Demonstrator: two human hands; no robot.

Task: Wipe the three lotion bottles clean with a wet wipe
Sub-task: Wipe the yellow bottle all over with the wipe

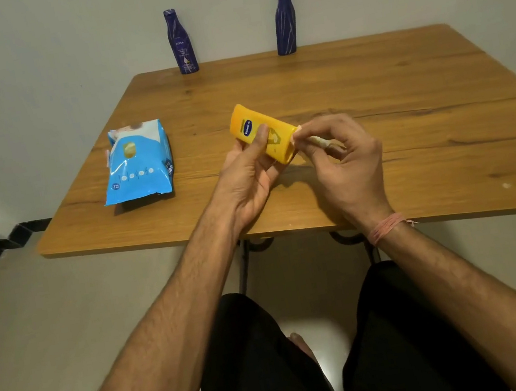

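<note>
My left hand (pixel 248 176) grips a yellow lotion bottle (pixel 250 125) above the table, tilted on its side, my thumb lying across its label. My right hand (pixel 342 161) pinches a bunched white wet wipe (pixel 321 142) and presses it against the bottle's right end. Two dark blue lotion bottles stand upright at the table's far edge against the wall, one at the left (pixel 181 42) and one at the right (pixel 284 20).
A blue pack of wet wipes (pixel 136 163) lies on the wooden table (pixel 403 98) to the left of my hands. The table's near edge runs just under my wrists. My legs and the table's metal frame show below.
</note>
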